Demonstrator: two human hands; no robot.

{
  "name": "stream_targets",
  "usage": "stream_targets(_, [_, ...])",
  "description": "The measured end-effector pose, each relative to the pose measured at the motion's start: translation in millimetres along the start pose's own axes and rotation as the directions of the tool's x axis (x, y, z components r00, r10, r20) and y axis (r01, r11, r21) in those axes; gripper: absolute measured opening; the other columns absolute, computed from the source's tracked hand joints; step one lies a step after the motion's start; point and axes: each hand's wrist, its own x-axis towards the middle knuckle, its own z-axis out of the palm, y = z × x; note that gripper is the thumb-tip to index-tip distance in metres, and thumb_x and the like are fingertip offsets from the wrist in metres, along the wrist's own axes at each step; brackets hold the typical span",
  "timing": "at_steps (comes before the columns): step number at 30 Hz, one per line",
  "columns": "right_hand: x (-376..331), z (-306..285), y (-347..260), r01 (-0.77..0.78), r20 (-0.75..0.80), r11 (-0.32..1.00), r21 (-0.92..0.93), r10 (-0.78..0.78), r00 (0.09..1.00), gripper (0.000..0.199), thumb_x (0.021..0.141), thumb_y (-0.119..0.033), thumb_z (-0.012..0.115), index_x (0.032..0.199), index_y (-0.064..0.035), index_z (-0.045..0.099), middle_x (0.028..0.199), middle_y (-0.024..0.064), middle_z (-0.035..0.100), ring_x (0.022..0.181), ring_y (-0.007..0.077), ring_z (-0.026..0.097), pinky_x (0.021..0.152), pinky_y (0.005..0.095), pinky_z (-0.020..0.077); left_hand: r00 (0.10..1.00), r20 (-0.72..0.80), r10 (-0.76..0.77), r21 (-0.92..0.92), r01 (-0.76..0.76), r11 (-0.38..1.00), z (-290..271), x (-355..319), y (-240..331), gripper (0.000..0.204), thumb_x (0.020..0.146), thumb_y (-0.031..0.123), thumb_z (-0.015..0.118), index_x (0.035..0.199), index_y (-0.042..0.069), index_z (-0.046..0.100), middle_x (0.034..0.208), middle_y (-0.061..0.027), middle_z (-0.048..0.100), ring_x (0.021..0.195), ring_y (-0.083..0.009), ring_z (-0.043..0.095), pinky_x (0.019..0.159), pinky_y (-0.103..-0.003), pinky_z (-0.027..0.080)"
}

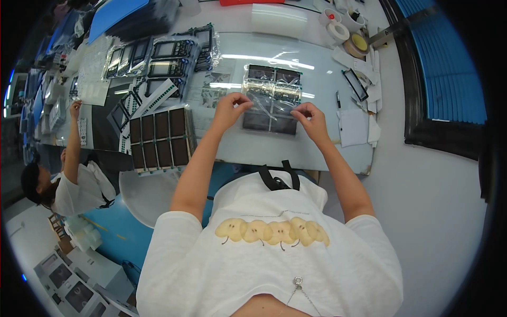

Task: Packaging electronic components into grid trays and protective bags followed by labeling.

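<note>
In front of me on the glass-topped table lies a set of dark rectangular panels (270,123) in two columns. A glossy clear plastic film (266,108) stretches across its middle, crinkled and shining. My left hand (231,111) pinches the film at its left side with thumb and forefinger. At the film's right side my right hand (312,122) holds it in a similar pinch. Left of my left forearm sits a stack of brown panels (161,138) in thin greenish frames, near the table's front edge.
Wrapped black frames (171,50) and white strips with green marks (154,100) lie to the left. On the right are a black frame (355,85), a pen (338,99), white paper (352,127) and tape rolls (357,44). A co-worker (74,179) sits at far left.
</note>
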Motion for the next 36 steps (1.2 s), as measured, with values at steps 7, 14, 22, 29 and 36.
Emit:
stream_targets(7, [36.3, -1.3, 36.5, -0.079, -0.03, 0.983, -0.164, 0.075, 0.997, 0.019, 0.077, -0.019, 0.075, 0.077, -0.003, 0.064, 0.068, 0.0033, 0.061, 0.059, 0.011, 0.054, 0.056, 0.0261, 0.0446, 0.99, 0.026, -0.14, 0.021, 0.139, 0.99, 12.8, 28.7, -27.7, 0.013, 0.079, 0.014, 0.074, 0.082, 0.003, 0.069, 0.074, 0.0006, 0.063, 0.063, -0.0059, 0.052, 0.059, -0.022, 0.043])
stream_targets(14, [45.3, 5.4, 42.3, -0.024, -0.199, 0.918, -0.395, -0.061, 0.978, 0.033, 0.075, -0.021, 0.075, 0.095, -0.0023, 0.057, 0.082, 0.0089, 0.055, 0.074, 0.021, 0.054, 0.067, 0.0332, 0.0456, 0.932, -0.362, -0.017, 0.286, 0.128, 0.95, 30.6, 33.2, -29.9, 0.023, 0.076, 0.014, 0.075, 0.093, 0.004, 0.063, 0.08, -0.0049, 0.059, 0.068, -0.015, 0.055, 0.063, -0.028, 0.046])
stream_targets(22, [167.3, -12.3, 44.0, 0.186, -0.348, 0.892, -0.412, -0.342, 0.873, 0.043, 0.079, -0.017, 0.072, 0.111, 0.0021, 0.049, 0.1, 0.013, 0.052, 0.087, 0.0224, 0.052, 0.077, 0.0328, 0.0463, 0.879, 0.209, 0.429, 0.645, -0.454, 0.614, 42.2, 50.0, -1.2, 0.039, 0.078, 0.01, 0.065, 0.116, 0.006, 0.056, 0.112, -0.0115, 0.057, 0.105, -0.0302, 0.053, 0.09, -0.042, 0.043])
stream_targets(29, [363.4, -50.1, 5.9, -0.421, 0.002, 0.74, 0.525, 0.494, 0.87, 0.051, 0.085, -0.042, 0.066, 0.111, 0.0012, 0.059, 0.102, 0.0154, 0.064, 0.087, 0.0269, 0.063, 0.078, 0.0363, 0.0513, 0.933, 0.274, 0.235, 0.783, -0.358, 0.509, 58.4, 48.1, 6.4, 0.064, 0.085, 0.046, 0.056, 0.142, 0.023, 0.038, 0.15, -0.0043, 0.03, 0.138, -0.0318, 0.025, 0.11, -0.056, 0.018])
stream_targets(36, [386.5, -59.5, 13.8, -0.582, 0.434, 0.464, 0.668, 0.392, 0.811, 0.043, 0.085, -0.034, 0.067, 0.113, -0.0015, 0.06, 0.106, 0.0127, 0.065, 0.095, 0.0253, 0.063, 0.086, 0.0372, 0.0515, 0.937, 0.279, 0.208, 0.765, -0.348, 0.542, 60.7, 51.8, 13.6, 0.067, 0.083, 0.052, 0.055, 0.143, 0.027, 0.037, 0.152, -0.0053, 0.025, 0.139, -0.039, 0.018, 0.109, -0.059, 0.014])
